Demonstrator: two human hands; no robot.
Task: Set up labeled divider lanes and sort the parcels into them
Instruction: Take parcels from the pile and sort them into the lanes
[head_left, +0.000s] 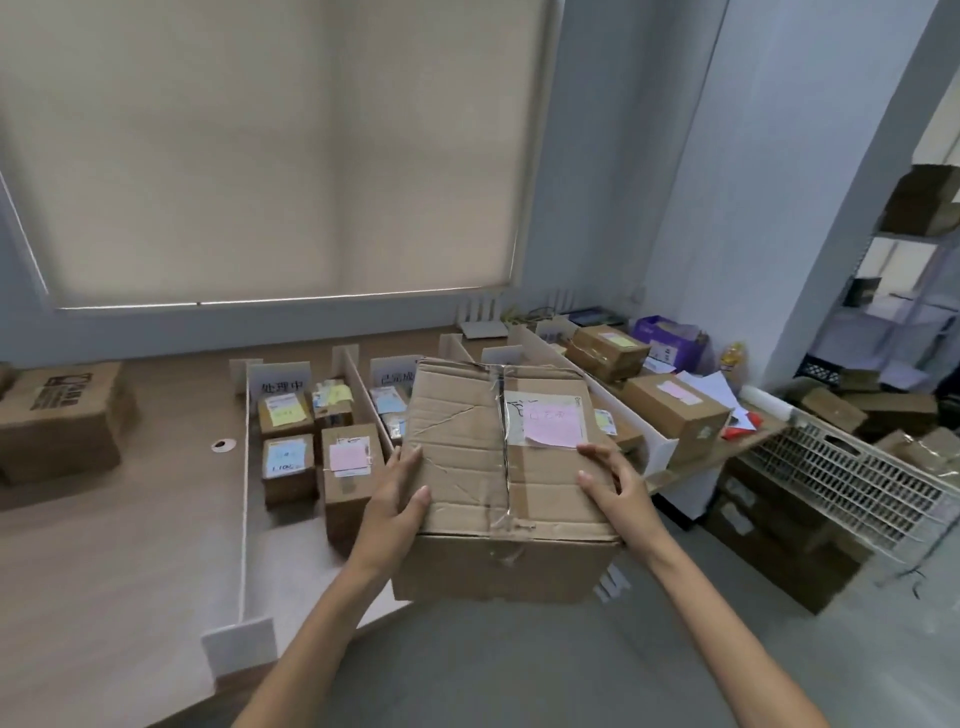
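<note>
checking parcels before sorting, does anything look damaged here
Yes. The large box held by the left hand and right hand is battered: its top flaps are creased and the seam tape is wrinkled and lifting.

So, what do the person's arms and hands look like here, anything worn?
Bare left hand and bare right hand: no gloves, rings, watch or bracelet visible. Both forearms are bare down to the frame's bottom edge; no sleeves show.

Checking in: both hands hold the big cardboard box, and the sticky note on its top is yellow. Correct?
Not quite. The sticky note on the big cardboard box is pink, not yellow, as the head view shows. The left hand and right hand do hold the box.
</note>
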